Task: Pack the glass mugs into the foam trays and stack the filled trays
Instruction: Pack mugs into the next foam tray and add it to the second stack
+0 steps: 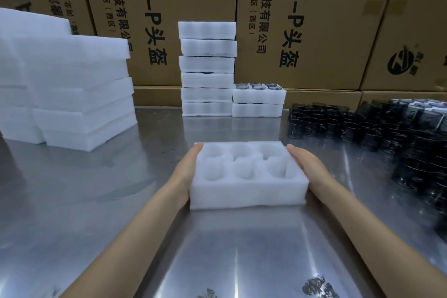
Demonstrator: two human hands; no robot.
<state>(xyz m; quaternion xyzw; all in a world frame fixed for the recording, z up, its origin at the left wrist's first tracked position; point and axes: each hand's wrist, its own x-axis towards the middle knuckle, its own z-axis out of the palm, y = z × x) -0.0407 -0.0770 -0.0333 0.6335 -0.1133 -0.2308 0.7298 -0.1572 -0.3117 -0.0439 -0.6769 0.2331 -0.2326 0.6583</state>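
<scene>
Both hands, left point(188, 169) and right point(305, 161), press flat against the ends of an empty six-pocket white foam tray point(248, 175) on the steel tabletop point(96, 201), likely squaring it for loading; dark glass mugs point(362, 126) wait nearby, right.

Hidden or unclear, head view:
- left hand point(187, 172): fingers concealed behind the foam tray point(246, 191)
- right hand point(307, 164): fingertips likewise unseen
- dark glass mugs point(377, 128): blurred, count indeterminable, cut by right edge
- tall stack point(207, 69): contents not visible
- blank foam pile point(65, 94): cropped at left edge
- cartons point(302, 19): tops cut off
</scene>
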